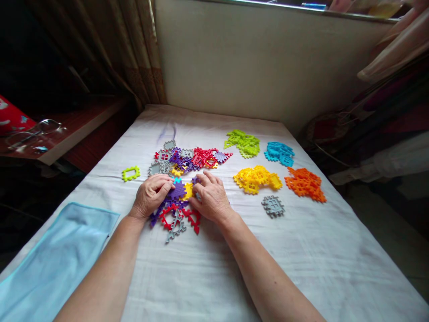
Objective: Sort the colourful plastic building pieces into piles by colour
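Observation:
Between my two hands lies a mixed heap of plastic interlocking building tiles. My left hand (152,192) is closed, its thumb and forefinger at the left edge of a purple tile (177,191). My right hand (212,195) curls its fingers down over the heap's right side, and what they grip is mostly hidden. A yellow tile (188,191) shows between the hands. Nearer me are a red frame tile (165,220), a red triangular tile (193,220) and a grey triangular tile (176,228). More purple, red and grey tiles (184,158) lie just beyond my fingers.
Sorted piles stand to the right: lime green (243,143), blue (279,153), yellow (256,179) and orange (304,184), with grey tiles (273,206) nearer. One lime frame tile (130,173) lies at left. A light blue cloth (63,255) covers the left front of the white-sheeted surface (208,286).

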`<state>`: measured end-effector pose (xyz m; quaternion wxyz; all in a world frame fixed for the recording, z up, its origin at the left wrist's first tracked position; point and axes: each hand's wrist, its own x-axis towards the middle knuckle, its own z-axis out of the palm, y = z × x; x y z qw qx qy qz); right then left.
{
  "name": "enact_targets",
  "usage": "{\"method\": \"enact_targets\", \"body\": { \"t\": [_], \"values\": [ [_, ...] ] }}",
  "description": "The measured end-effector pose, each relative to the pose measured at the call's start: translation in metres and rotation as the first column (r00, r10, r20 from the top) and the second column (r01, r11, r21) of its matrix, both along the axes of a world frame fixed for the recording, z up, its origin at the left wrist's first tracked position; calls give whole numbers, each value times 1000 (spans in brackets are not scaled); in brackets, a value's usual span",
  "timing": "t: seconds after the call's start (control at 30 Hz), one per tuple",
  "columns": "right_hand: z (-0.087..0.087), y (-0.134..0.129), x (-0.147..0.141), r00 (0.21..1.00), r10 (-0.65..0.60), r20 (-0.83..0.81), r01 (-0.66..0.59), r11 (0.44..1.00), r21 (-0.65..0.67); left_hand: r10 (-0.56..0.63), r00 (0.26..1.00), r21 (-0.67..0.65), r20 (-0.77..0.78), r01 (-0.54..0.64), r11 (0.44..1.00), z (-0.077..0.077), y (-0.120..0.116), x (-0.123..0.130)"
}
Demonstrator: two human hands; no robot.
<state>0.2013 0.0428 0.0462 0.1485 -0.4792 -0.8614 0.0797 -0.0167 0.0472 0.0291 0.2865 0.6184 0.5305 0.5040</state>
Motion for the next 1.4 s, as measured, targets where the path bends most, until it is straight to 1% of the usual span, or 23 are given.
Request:
{"method": "enact_targets", "body": {
  "t": [0.07,0.1,0.17,0.27,0.37,0.5,0.63,0.73,0.83,0.9,0.97,1.07,1.13,1.2,1.27,1.33,1.4],
  "values": [
    [-1,1,1,1000,-3,-2,3,1000,-8,62,998,-49,8,-62,997,1,0,0],
    [-1,1,2,1000,1,-4,-1,1000,-13,84,996,-53,-3,-84,995,2,0,0],
    [-1,1,2,1000,16,-5,-16,1000,-17,101,992,-16,-81,-103,995,2,-1,0],
    [0,0,1,999,36,16,-35,999,-28,114,959,73,-261,-98,993,3,-2,-2],
    [0,0,-1,999,21,42,-20,999,-36,150,923,105,-354,-121,987,2,-2,-3],
    [0,1,-2,999,20,31,-19,999,-26,185,909,106,-375,-156,982,3,-3,-3],
    [-4,3,-1,998,45,-34,-44,999,30,185,917,78,-355,-168,983,3,-3,-3],
    [-6,5,-1,995,28,-92,-22,997,69,181,923,64,-338,-169,983,4,-3,-3],
    [-8,8,0,983,-11,-183,27,996,87,171,924,52,-343,-164,985,4,-2,-3],
    [-9,11,1,961,-53,-272,73,995,63,167,922,48,-350,-161,986,4,-2,-3],
    [-10,14,3,919,-112,-378,126,992,14,164,920,46,-355,-158,986,4,-2,-4],
    [-13,20,8,818,-219,-532,195,975,-103,169,920,50,-353,-161,986,3,-2,-4],
    [-15,24,12,742,-295,-602,218,955,-199,174,921,54,-347,-166,985,3,-2,-4],
    [-15,28,19,688,-349,-636,233,936,-262,176,923,55,-342,-167,984,2,-2,-4],
    [-12,33,31,668,-380,-640,266,925,-271,175,924,56,-340,-166,985,1,-2,-4],
    [-6,38,50,658,-415,-628,335,909,-250,175,925,54,-336,-166,985,1,-2,-4],
    [0,43,76,632,-476,-612,440,870,-223,177,927,52,-332,-169,984,0,-2,-4]
  ]
}}
